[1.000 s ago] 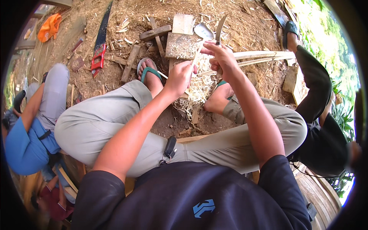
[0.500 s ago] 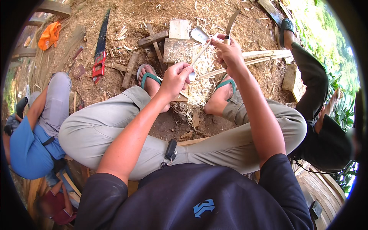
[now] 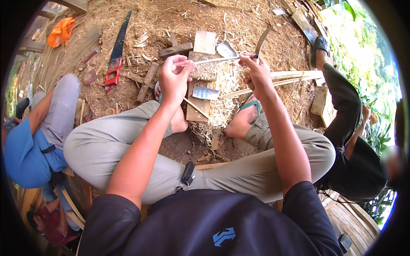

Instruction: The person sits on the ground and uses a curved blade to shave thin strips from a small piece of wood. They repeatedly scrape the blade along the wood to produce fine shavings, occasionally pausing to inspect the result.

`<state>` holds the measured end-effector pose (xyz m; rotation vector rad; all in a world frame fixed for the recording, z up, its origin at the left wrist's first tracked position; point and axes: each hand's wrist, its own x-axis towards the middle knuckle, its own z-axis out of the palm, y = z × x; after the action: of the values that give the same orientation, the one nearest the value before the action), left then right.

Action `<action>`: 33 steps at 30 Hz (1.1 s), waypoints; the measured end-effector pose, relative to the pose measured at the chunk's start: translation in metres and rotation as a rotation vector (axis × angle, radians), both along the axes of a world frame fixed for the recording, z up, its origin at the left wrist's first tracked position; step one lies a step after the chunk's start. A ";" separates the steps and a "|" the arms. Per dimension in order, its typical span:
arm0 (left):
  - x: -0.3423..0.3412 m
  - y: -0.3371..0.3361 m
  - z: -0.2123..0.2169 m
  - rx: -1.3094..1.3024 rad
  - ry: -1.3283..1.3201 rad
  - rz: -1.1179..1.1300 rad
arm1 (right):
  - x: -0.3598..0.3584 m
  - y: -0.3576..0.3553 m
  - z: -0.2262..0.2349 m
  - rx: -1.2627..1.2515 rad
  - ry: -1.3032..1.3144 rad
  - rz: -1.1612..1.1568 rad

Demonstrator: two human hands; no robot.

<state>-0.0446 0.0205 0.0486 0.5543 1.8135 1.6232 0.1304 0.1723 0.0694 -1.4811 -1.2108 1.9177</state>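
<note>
Slender pale stick is spanning the gap between the two hands in the upper middle of the frame, and I am following it remotely through the head camera. It is lying nearly level, right end a little higher, passing over a shavings-strewn block.

On progress, I am judging the carving to be well along: the stick is showing bare wood and a narrow, fairly even form, and a heap of curled shavings is lying between the feet. I am guessing that only finer trimming is left, though I am not seeing enough of the surface to be sure. A second thin stick is slanting across a board below; I cannot tell whether it is finished.

As for pose, the left forearm is angling up and rightward from the lower part of the frame, and the left hand is pinching the stick near its left end with thumb and fingers. My right forearm is slanting up and leftward; the right hand is pinching the other end at its fingertips while its curled fingers are gripping a curved knife. That blade is pointing upward, clear of the wood, so I am seeing no cut at this instant.
</note>
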 end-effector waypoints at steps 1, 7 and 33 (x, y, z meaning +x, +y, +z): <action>-0.003 0.000 0.002 0.035 -0.022 0.037 | 0.000 -0.001 0.000 -0.018 0.008 0.013; -0.013 0.000 0.009 0.105 -0.058 0.082 | -0.001 -0.005 -0.001 -0.123 0.059 0.061; -0.004 0.004 0.011 0.134 -0.163 0.145 | 0.001 -0.012 -0.008 -0.270 0.120 0.395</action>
<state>-0.0490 0.0246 0.0598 0.3428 1.6667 1.8408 0.1318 0.1599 0.0619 -1.2973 -1.3058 2.4776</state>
